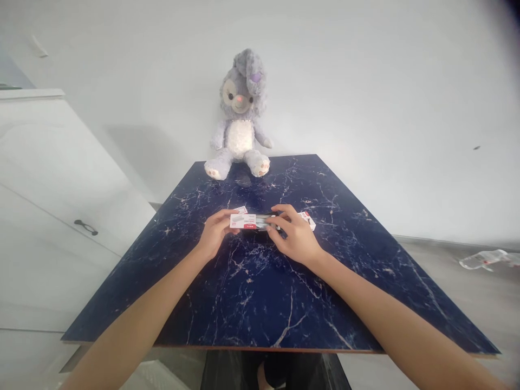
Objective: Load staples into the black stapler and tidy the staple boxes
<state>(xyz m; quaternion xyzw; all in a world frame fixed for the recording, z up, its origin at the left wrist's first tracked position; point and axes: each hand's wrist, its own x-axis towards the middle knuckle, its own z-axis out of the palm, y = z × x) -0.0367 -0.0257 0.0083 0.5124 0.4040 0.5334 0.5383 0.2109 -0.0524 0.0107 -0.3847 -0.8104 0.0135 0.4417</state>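
Small white-and-red oblong cardboard box [242, 221], lengthwise in the left hand [213, 234] over the dark blue marbled table [260, 309], slim silver-grey strip [261, 220] at its right end, within the right hand's [293, 236] fingers, another white-and-red box [307, 220] aslant beyond, partly hidden

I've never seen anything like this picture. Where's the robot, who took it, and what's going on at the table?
There is no robot here: these are a person's own bare hands. The camera is worn on that person's head, looking forward and down, so you see roughly what they see. The table has a dark blue, marble-patterned top. At its far end sits a lilac-grey plush rabbit. The left hand holds a small red-and-white box. The right hand has its fingers on a silvery piece at the box's right end; what it is, I can't tell for sure. Another red-and-white box shows behind the right hand.
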